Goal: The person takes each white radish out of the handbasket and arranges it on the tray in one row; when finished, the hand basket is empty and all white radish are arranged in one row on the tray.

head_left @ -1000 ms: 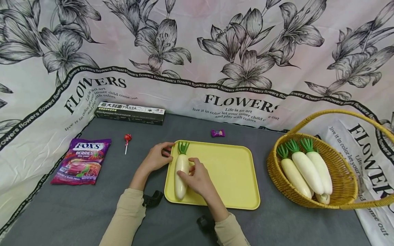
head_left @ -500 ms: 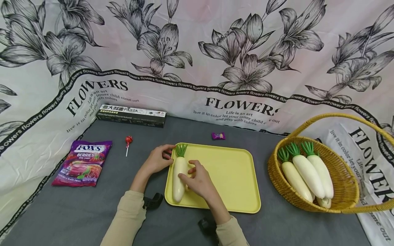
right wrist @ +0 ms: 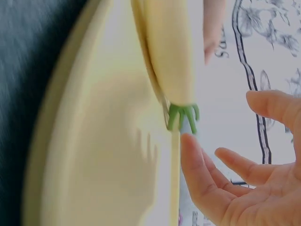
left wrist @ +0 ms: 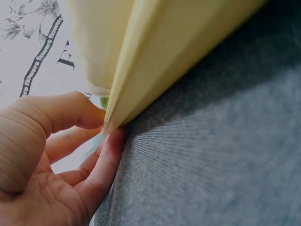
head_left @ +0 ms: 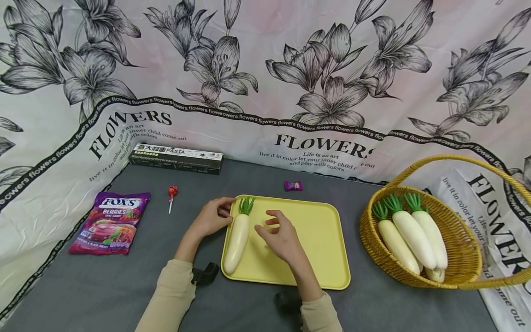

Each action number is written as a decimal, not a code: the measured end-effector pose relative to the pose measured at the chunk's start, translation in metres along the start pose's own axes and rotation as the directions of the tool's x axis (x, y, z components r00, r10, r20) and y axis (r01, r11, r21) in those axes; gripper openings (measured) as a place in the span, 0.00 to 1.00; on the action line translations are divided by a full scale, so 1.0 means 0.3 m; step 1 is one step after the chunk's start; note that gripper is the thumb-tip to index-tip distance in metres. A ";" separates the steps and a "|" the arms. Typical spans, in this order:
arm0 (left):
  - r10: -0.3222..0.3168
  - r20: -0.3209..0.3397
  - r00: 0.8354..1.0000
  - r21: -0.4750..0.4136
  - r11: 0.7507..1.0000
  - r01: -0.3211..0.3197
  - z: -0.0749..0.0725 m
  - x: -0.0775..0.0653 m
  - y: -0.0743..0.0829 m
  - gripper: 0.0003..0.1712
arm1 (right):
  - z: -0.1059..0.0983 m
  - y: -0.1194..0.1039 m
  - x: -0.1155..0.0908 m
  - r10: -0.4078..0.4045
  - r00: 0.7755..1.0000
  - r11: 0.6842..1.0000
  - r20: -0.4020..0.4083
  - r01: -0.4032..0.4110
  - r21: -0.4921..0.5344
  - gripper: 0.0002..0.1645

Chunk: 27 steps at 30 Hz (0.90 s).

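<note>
My left grip (head_left: 210,219) pinches the left edge of the yellow tray (head_left: 309,244); my right grip (head_left: 283,237), wide and empty, hangs over it. The radish (head_left: 238,244) lies inside that edge and might roll, so I'd best brace gently.

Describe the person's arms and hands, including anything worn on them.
Beige fabric sleeves cover the forearms, ending short of the wrists. A curved black device sits at the left wrist; a dark, blurred one shows near the right. The left hand and right hand wear no visible gloves or rings.
</note>
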<state>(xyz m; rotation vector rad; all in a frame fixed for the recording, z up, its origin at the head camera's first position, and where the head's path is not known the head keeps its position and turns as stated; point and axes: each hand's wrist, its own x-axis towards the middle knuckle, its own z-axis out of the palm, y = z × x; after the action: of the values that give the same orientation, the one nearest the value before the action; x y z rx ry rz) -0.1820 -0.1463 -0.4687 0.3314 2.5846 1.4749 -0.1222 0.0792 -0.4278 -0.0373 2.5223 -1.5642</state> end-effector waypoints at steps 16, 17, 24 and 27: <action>0.005 -0.002 1.000 -0.016 1.000 -0.005 0.001 -0.007 -0.014 0.30 | -0.220 0.026 0.014 0.028 0.987 1.000 -0.161 -0.028 0.005 0.31; 0.014 -0.004 1.000 -0.018 1.000 -0.014 0.000 -0.008 -0.013 0.30 | -0.243 0.025 0.014 0.030 0.985 1.000 -0.169 -0.030 -0.001 0.31; 0.058 -0.012 0.998 -0.021 0.998 -0.059 -0.004 -0.012 -0.007 0.30 | -0.409 0.033 -0.006 0.044 0.977 0.998 -0.209 -0.054 -0.043 0.35; 0.029 -0.003 1.000 -0.021 0.999 -0.029 0.000 -0.004 -0.011 0.30 | -0.479 0.037 -0.023 0.043 0.971 0.997 -0.233 -0.057 -0.054 0.39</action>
<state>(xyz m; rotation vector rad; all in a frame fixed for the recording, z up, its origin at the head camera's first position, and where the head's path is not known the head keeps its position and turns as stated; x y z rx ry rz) -0.1811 -0.1483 -0.4716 0.3666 2.5746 1.5122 -0.1375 0.2124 -0.3744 0.2120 2.7224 -1.5540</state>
